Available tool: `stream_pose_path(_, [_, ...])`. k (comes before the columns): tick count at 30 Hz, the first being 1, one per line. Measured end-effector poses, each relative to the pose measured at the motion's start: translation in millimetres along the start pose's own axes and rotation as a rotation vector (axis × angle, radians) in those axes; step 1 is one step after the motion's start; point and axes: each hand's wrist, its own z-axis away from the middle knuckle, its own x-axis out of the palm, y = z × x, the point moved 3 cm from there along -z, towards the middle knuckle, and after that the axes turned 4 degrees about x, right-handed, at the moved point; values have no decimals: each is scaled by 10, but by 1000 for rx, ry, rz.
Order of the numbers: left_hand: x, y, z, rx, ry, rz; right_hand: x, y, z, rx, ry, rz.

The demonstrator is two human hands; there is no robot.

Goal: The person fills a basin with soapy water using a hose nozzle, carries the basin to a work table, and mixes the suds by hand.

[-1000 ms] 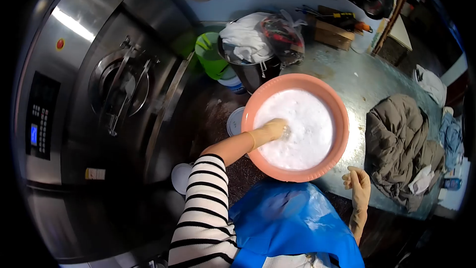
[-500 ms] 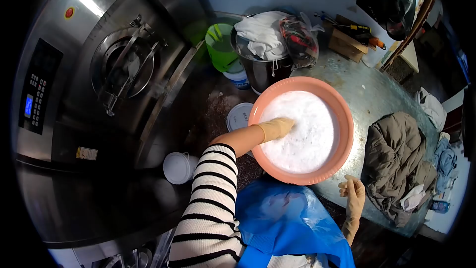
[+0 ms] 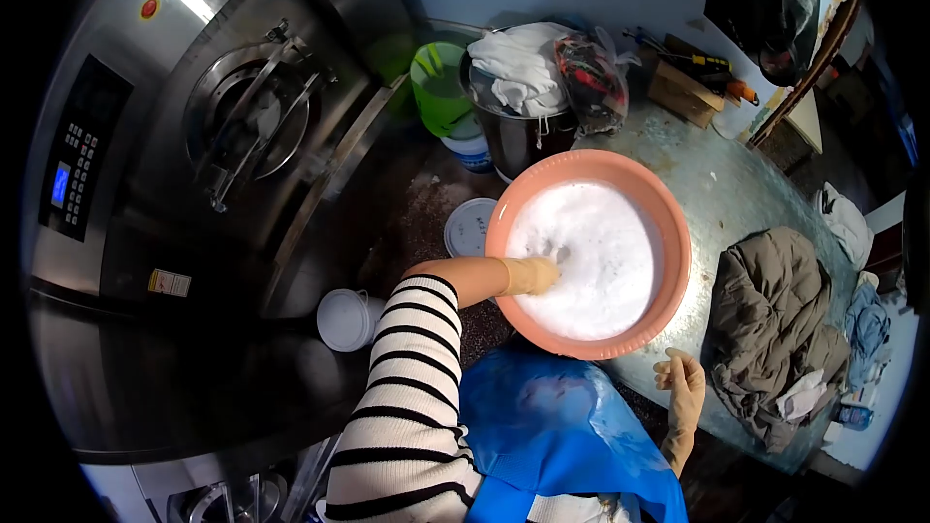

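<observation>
My left hand (image 3: 531,276), in a pale yellow glove, is dipped into white foam (image 3: 596,257) at the left side of a round orange-pink basin (image 3: 675,223). Foam hides its fingers. A small dark gap shows in the foam just above that hand. My right hand (image 3: 681,378), gloved in the same colour, is raised near the front edge of the metal table (image 3: 678,126), to the lower right of the basin. Its fingers are curled and apart, and nothing is in them.
On the table lie a grey-brown padded garment (image 3: 765,320) and a cardboard box (image 3: 683,92) with tools. Behind the basin stand a metal drum (image 3: 523,140) with white cloth and a green bucket (image 3: 441,92). White buckets (image 3: 346,320) are on the floor beside a steel machine (image 3: 252,116).
My left hand has moved down and slightly left within the foam, its fingers now hidden. My right hand stays curled beside the basin. The camera view has shifted a little.
</observation>
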Motion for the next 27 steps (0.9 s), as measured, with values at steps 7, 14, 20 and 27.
stream_pose_path(7, [59, 100, 62, 2, -38, 31, -17, -70, 13, 7, -16, 24])
stream_pose_path(14, [42, 161, 117, 8, -46, 61, -66, -41, 40, 8, -8, 40])
stream_pose_path(20, [-247, 234, 63, -2, -10, 95, -23, -57, 37, 38, -29, 39])
stream_pose_path(27, [-556, 314, 63, -43, 60, 132, 22, -68, 27, 14, -64, 76])
